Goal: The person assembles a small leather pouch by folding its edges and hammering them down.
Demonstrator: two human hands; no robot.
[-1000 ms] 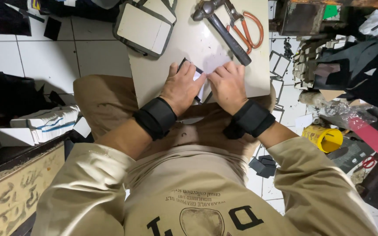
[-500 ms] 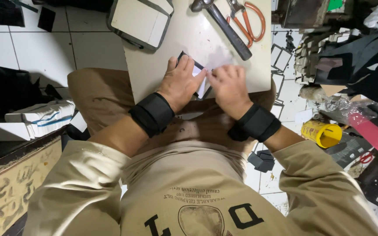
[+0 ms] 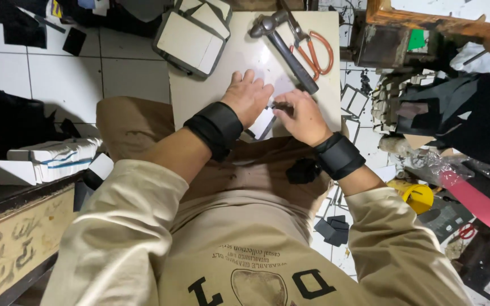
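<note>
1. Nearest the camera, both beige sleeves and black wrist wraps come forward over the lap; the view has tipped down a little since a second ago, so the board now sits higher in the picture.
2. The left hand (image 3: 249, 99) lies flat, fingers spread and pressed down on the small white piece with a dark edge (image 3: 262, 123), which rests at the near edge of the pale work board (image 3: 199, 96). It pins the piece rather than grips it, much as it did a moment ago.
3. The right hand (image 3: 300, 116) has drawn its fingers in since the earlier view and now pinches something small and dark at the piece's edge; what it holds I cannot tell.
4. That shift suggests the work has gone from smoothing the piece to working its edge.
5. Farther up the board lie the hammer (image 3: 284, 48) and, touching it, the orange-handled scissors (image 3: 313, 48), both untouched.
6. At the far left corner sits a stack of framed panels (image 3: 191, 39).
</note>
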